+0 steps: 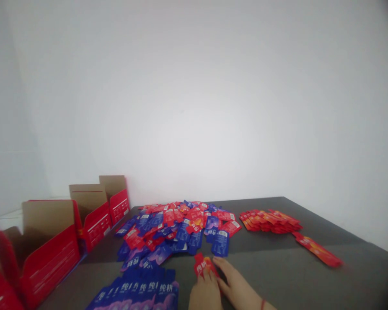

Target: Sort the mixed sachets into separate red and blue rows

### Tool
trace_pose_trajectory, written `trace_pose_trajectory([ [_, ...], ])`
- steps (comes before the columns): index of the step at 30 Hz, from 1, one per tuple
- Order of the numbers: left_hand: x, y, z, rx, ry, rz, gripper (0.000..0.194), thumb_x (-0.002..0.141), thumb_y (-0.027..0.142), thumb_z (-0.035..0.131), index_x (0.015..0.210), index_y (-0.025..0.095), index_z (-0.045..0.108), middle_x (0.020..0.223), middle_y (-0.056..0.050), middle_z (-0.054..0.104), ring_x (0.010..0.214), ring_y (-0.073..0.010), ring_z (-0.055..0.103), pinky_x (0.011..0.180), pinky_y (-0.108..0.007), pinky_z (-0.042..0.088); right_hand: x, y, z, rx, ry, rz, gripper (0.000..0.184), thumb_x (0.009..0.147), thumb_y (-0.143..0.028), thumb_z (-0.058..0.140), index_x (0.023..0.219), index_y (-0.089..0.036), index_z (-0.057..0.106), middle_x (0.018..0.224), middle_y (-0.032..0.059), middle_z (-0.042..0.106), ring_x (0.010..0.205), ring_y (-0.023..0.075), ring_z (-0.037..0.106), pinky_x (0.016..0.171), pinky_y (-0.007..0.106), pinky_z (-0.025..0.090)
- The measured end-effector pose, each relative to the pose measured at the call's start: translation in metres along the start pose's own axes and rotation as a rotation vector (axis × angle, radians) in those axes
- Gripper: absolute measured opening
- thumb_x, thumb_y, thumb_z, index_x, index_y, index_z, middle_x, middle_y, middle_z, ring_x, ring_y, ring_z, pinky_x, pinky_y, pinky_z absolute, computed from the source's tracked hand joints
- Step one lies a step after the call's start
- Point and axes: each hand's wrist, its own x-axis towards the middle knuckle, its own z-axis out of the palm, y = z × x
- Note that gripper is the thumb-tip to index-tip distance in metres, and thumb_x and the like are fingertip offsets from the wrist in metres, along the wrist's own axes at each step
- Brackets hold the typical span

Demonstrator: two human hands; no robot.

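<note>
A dark tabletop [252, 262] spans the lower frame, open red cartons [51, 262] lower left, a mixed sachet pile [183, 228] centre. At bottom centre, the right hand [239, 286], thumb and forefinger parted, flanks a red sachet [200, 265] under the left hand [206, 292]; either grip's tightness I cannot tell.

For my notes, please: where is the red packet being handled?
The red packet is at the head view's lower centre, partly under the left hand and beside the right hand, right of the fanned blue packets.
</note>
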Motion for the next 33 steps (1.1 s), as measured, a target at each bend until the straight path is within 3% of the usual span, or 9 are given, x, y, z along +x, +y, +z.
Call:
trace_pose_trajectory([
  [3, -0.007, -0.002, -0.007, -0.127, -0.047, 0.199, 0.045, 0.077, 0.012, 0.045, 0.12, 0.012, 0.059, 0.106, -0.015, 0.069, 0.095, -0.0284, 0.066, 0.082, -0.041, 0.053, -0.01, -0.005, 0.006, 0.058, 0.007, -0.054, 0.049, 0.08, -0.022, 0.051, 0.129, -0.014, 0.054, 0.136, 0.018, 0.051, 0.127, 0.0263, 0.046, 0.108, 0.044, 0.034],
  [6, -0.007, -0.006, 0.0, -0.202, 0.018, 0.37, 0.045, 0.075, 0.021, 0.049, 0.118, 0.015, 0.059, 0.118, -0.012, 0.064, 0.109, -0.0276, 0.059, 0.096, -0.039, 0.046, -0.023, -0.009, -0.006, -0.017, -0.054, -0.125, 0.048, 0.083, -0.025, 0.05, 0.129, -0.015, 0.054, 0.137, 0.0176, 0.05, 0.129, 0.027, 0.043, 0.109, 0.046, 0.032],
  [10, -0.004, -0.006, 0.017, -0.215, 0.133, 0.314, 0.056, 0.08, 0.025, 0.042, 0.133, 0.005, 0.047, 0.142, -0.017, 0.042, 0.133, -0.0304, 0.034, 0.112, -0.044, 0.025, -0.034, -0.007, -0.022, -0.126, -0.153, -0.158, 0.055, 0.086, -0.03, 0.049, 0.138, -0.015, 0.043, 0.143, 0.0167, 0.042, 0.132, 0.0286, 0.039, 0.109, 0.049, 0.031],
  [13, 0.0, -0.013, 0.022, -0.204, 0.213, 0.302, 0.06, 0.085, 0.03, 0.038, 0.139, 0.003, 0.039, 0.15, -0.016, 0.027, 0.139, -0.0279, 0.022, 0.115, -0.041, 0.018, -0.04, 0.004, -0.02, -0.247, -0.202, -0.147, 0.057, 0.086, -0.031, 0.049, 0.139, -0.011, 0.041, 0.144, 0.0182, 0.037, 0.133, 0.0313, 0.036, 0.109, 0.05, 0.032],
  [18, 0.012, -0.027, 0.035, -0.185, 0.118, 0.308, 0.069, 0.089, 0.045, 0.033, 0.142, 0.0, 0.031, 0.149, -0.018, 0.022, 0.14, -0.0277, 0.016, 0.115, -0.041, 0.017, -0.045, 0.033, 0.004, -0.399, -0.069, -0.222, 0.061, 0.083, -0.028, 0.053, 0.14, -0.012, 0.04, 0.143, 0.0178, 0.039, 0.129, 0.0332, 0.041, 0.104, 0.048, 0.041],
  [21, 0.016, -0.025, 0.044, -0.176, 0.097, 0.258, 0.067, 0.089, 0.041, 0.031, 0.142, 0.0, 0.028, 0.15, -0.018, 0.017, 0.14, -0.0276, 0.012, 0.115, -0.041, 0.015, -0.041, 0.041, 0.016, -0.417, 0.021, -0.25, 0.064, 0.082, -0.023, 0.051, 0.143, -0.015, 0.034, 0.145, 0.0147, 0.036, 0.13, 0.0323, 0.04, 0.103, 0.05, 0.042],
  [27, 0.01, -0.014, 0.04, -0.133, 0.072, 0.273, 0.065, 0.084, 0.031, 0.033, 0.142, 0.001, 0.03, 0.15, -0.016, 0.021, 0.14, -0.0262, 0.015, 0.115, -0.04, 0.015, -0.024, 0.008, 0.01, -0.396, -0.109, -0.17, 0.06, 0.078, -0.015, 0.046, 0.138, -0.015, 0.043, 0.141, 0.0119, 0.046, 0.127, 0.0265, 0.046, 0.106, 0.042, 0.039],
  [30, 0.012, -0.017, 0.035, -0.064, 0.13, 0.262, 0.062, 0.085, 0.032, 0.033, 0.139, 0.001, 0.037, 0.148, -0.016, 0.027, 0.138, -0.0269, 0.021, 0.115, -0.042, 0.018, -0.028, -0.009, -0.006, -0.429, -0.122, -0.128, 0.059, 0.077, -0.019, 0.052, 0.135, -0.015, 0.048, 0.137, 0.011, 0.051, 0.123, 0.0275, 0.048, 0.105, 0.039, 0.039],
  [33, 0.022, -0.025, 0.038, -0.019, 0.161, 0.265, 0.064, 0.087, 0.038, 0.033, 0.138, 0.0, 0.039, 0.146, -0.018, 0.03, 0.137, -0.0285, 0.026, 0.112, -0.043, 0.025, -0.047, -0.007, -0.03, -0.474, -0.099, -0.07, 0.06, 0.075, -0.019, 0.055, 0.135, -0.019, 0.049, 0.138, 0.0088, 0.051, 0.119, 0.0285, 0.049, 0.101, 0.039, 0.041],
])
